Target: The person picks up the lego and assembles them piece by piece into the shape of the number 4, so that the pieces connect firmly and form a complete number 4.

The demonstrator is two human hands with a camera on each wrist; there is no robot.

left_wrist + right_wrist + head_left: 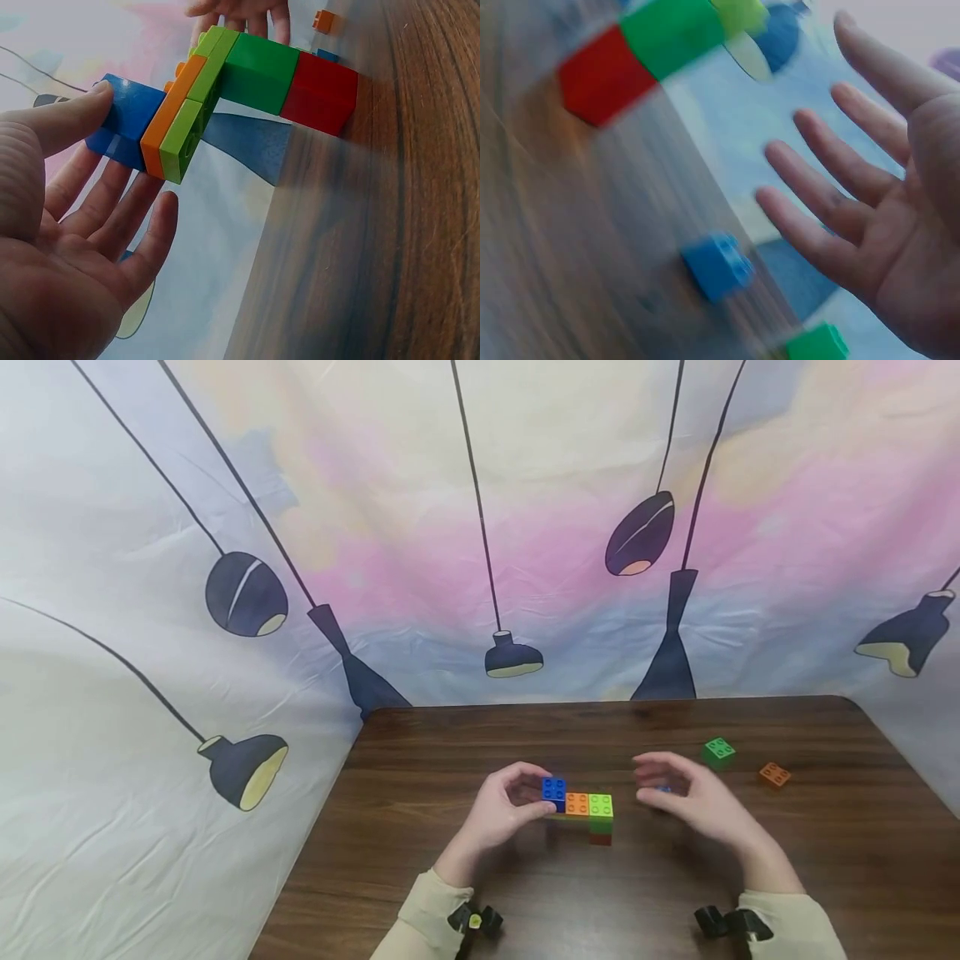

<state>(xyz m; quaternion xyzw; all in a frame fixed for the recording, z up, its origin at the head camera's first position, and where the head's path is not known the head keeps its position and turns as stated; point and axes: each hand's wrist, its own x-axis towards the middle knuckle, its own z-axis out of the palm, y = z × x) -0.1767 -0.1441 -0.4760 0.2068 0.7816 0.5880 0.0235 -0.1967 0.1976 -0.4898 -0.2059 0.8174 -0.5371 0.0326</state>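
Observation:
A built piece of toy building bricks stands on the table in front of me. Its red brick (pixel 321 93) is at the bottom, a green brick (pixel 261 73) sits on that, and lime bricks (pixel 185 139) with an orange brick (pixel 577 802) reach out leftward on top. At the left end is a blue brick (pixel 127 120), which my left hand (pixel 492 807) pinches between thumb and fingers. My right hand (pixel 702 799) hovers to the right of the piece, fingers apart and holding nothing. Below it lies a loose blue brick (pixel 716 266), mostly hidden by that hand in the head view.
Beyond my right hand, a loose green brick (pixel 718 752) and an orange brick (pixel 775 775) lie on the dark wooden table (pixel 420 752). A cloth (pixel 420 568) printed with hanging lamps rises behind the table's far edge. Both wrists carry black straps.

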